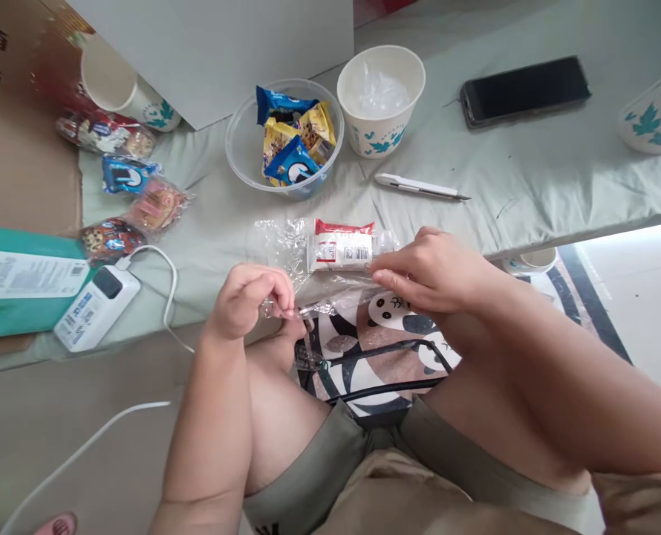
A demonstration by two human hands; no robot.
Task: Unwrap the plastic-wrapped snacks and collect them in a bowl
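A small red-and-white snack packet (342, 247) with a barcode lies near the table's front edge, on or inside a clear plastic bag (287, 249). To the left, my left hand (252, 296) is closed, its fingertips pinching the bag's lower edge, which hangs over the table edge. My right hand (428, 269) is at the packet's right end, thumb and fingers together on the clear film. Its fingertips are partly hidden. Behind the packet lies a white pen-like cutter (419, 186).
A round plastic tub (240, 165) holds blue and yellow snack packets. Beside it stands a paper cup (378, 126) with crumpled clear plastic inside. A phone (525, 91) lies right. Wrapped snacks (157, 204) and a cabled white power bank (97, 306) sit left. Another cup (658, 119) stands far right.
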